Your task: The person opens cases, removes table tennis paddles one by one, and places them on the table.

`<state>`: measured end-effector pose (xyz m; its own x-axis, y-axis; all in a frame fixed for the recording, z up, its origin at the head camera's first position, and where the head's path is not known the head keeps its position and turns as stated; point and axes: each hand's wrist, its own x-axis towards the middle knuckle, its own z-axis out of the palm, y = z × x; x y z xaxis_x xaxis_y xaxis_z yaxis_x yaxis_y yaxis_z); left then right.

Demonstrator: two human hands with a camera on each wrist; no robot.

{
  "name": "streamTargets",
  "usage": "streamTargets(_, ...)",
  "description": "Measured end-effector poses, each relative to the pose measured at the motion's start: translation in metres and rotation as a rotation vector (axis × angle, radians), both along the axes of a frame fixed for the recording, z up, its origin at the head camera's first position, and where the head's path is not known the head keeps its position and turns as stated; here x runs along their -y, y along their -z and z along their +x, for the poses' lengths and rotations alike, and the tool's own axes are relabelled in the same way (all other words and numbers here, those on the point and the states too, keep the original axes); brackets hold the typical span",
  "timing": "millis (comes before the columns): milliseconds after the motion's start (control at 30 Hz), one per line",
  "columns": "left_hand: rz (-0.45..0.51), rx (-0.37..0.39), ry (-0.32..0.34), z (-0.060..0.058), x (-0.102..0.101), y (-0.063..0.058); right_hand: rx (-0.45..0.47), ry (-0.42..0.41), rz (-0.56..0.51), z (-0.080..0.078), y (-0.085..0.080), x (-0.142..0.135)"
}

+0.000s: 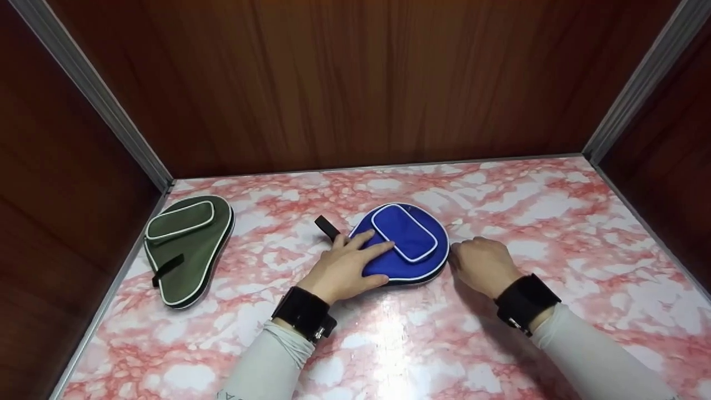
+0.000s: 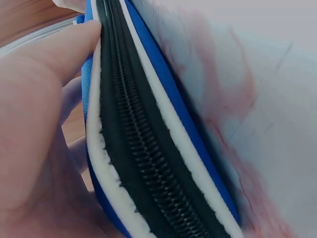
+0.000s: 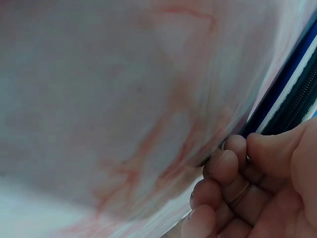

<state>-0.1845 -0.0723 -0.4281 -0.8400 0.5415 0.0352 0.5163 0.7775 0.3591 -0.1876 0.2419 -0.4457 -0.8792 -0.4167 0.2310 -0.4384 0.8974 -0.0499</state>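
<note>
We spread the left hand [image 1: 345, 269] on the blue case [image 1: 410, 238]; whether the right hand [image 1: 484, 266], curled alongside, pinches it, we cannot tell.

On one surface [image 1: 266, 239] you have one blue pouch [image 1: 399, 268] under your left hand [image 1: 345, 269] and one green pouch [image 1: 200, 245] well to that hand's left, making two. Each has one pocket [image 1: 404, 232] and one black strap [image 1: 326, 227]. Behind that hand and your right hand [image 1: 483, 265] sit two black wristbands [image 1: 303, 312] and two pale sleeves [image 1: 266, 364].

Blue case [image 1: 412, 230] matt cloth; tabletop [image 1: 389, 350] smooth, glossy.
</note>
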Motion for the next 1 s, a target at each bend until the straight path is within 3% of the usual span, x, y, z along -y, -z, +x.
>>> streamTargets(367,0.011,0.006,-0.004,0.002,0.0,-0.001,-0.077,-0.04,0.0,0.011,0.006,0.004)
streamTargets(1000,0.013,-0.002,0.001,0.0,0.0,-0.002,-0.133,-0.089,0.011,0.036,0.007,0.02)
